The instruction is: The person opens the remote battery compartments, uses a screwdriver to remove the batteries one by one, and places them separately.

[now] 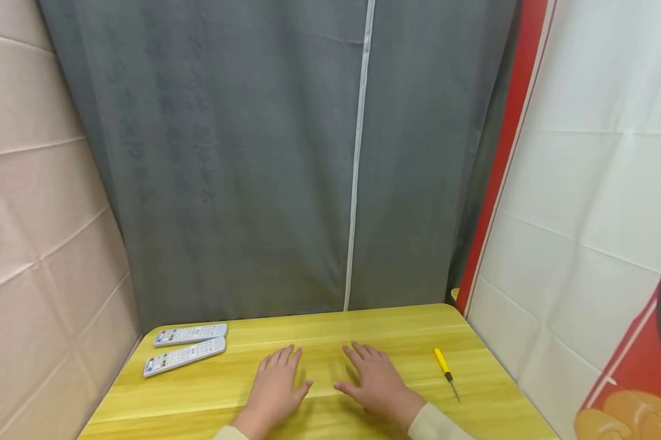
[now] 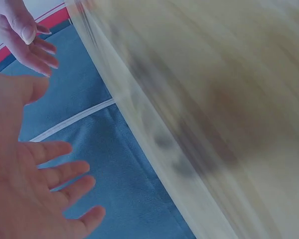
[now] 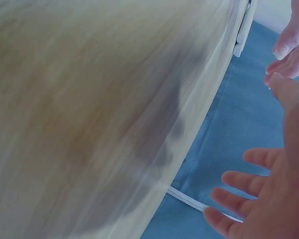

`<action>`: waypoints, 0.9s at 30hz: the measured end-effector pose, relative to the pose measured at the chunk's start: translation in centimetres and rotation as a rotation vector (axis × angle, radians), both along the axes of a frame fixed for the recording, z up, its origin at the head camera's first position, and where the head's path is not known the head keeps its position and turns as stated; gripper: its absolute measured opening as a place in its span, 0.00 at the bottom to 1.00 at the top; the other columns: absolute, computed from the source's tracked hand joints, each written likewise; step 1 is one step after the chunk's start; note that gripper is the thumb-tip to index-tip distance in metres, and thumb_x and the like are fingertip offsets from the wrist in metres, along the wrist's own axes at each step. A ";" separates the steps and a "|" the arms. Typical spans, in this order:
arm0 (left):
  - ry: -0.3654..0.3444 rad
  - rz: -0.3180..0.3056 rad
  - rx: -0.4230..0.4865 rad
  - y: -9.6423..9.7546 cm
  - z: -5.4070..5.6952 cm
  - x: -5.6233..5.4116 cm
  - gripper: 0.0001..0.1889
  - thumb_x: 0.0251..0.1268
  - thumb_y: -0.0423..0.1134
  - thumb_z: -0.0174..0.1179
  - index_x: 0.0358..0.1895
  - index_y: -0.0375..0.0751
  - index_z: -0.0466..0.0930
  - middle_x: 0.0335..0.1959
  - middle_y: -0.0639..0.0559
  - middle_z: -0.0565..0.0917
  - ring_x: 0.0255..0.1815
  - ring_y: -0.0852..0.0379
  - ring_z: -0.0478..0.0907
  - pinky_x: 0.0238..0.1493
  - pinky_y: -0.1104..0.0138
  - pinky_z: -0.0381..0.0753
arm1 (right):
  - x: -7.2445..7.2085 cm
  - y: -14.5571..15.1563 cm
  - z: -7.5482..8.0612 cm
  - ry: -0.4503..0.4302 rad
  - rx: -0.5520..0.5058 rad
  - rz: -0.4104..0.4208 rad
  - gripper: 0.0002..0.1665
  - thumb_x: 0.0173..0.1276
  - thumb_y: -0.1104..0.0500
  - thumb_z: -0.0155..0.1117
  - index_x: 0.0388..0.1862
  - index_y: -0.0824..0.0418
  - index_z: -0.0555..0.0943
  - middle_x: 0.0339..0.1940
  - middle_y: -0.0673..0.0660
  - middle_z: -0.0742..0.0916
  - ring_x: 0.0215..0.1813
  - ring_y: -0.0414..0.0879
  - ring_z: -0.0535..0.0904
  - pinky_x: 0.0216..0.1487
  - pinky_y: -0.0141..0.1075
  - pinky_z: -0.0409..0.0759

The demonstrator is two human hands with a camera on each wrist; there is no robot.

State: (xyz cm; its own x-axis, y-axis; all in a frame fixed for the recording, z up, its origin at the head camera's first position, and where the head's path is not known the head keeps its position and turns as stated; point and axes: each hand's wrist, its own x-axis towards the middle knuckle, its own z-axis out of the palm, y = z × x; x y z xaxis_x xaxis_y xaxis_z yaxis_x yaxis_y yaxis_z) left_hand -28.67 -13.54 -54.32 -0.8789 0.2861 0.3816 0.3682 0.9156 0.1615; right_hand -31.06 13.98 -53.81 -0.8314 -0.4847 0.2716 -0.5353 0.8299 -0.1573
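Bright head view; soft shadows across the wrist views' blurred tabletop (image 2: 259, 55).

Left of the left hand (image 1: 275, 388), the button labels on the farther remote control (image 1: 189, 334) and the nearer remote control (image 1: 184, 357) are too small to read. Right of the right hand (image 1: 378, 384), the tip shape of the screwdriver (image 1: 443, 363) is too fine to tell. Well beyond that hand, a yellow object (image 1: 455, 294) is mostly hidden and unidentifiable. Faint marks on the curtain (image 1: 242, 183) beyond both hands are illegible. Below the hands, the head view cuts off the bench (image 1: 170, 403), left sleeve (image 1: 230, 433) and right sleeve (image 1: 437, 423). In both wrist views the bench beside each hand is blurred.
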 end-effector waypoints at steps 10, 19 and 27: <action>-0.042 -0.020 0.065 -0.5 0.5 0.3 0.26 0.71 0.53 0.75 0.60 0.38 0.86 0.57 0.44 0.86 0.60 0.41 0.84 0.59 0.41 0.82 | -0.2 0.1 -0.2 0.092 -0.025 0.011 0.38 0.76 0.32 0.71 0.67 0.61 0.83 0.61 0.58 0.87 0.62 0.56 0.83 0.64 0.56 0.83; -0.060 -0.014 0.075 -1.1 0.6 0.3 0.23 0.70 0.53 0.76 0.57 0.39 0.87 0.54 0.46 0.87 0.58 0.43 0.85 0.56 0.43 0.84 | 0.0 -0.2 0.0 0.079 -0.015 0.010 0.37 0.75 0.32 0.72 0.64 0.61 0.84 0.58 0.56 0.87 0.59 0.54 0.83 0.63 0.54 0.84; -0.094 -0.017 0.100 -2.4 0.8 0.1 0.17 0.70 0.49 0.76 0.51 0.40 0.89 0.48 0.47 0.91 0.49 0.44 0.89 0.49 0.46 0.88 | 0.1 -0.3 0.4 0.009 -0.059 0.018 0.17 0.75 0.46 0.76 0.46 0.58 0.85 0.37 0.48 0.85 0.39 0.45 0.82 0.44 0.46 0.86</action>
State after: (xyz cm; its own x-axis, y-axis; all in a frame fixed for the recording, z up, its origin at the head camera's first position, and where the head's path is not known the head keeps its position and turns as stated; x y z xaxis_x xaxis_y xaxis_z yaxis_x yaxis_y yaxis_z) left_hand -28.53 -15.97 -53.53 -0.9076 0.2654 0.3252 0.3620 0.8870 0.2866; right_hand -30.92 13.72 -53.39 -0.8200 -0.4827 0.3077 -0.5518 0.8095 -0.2006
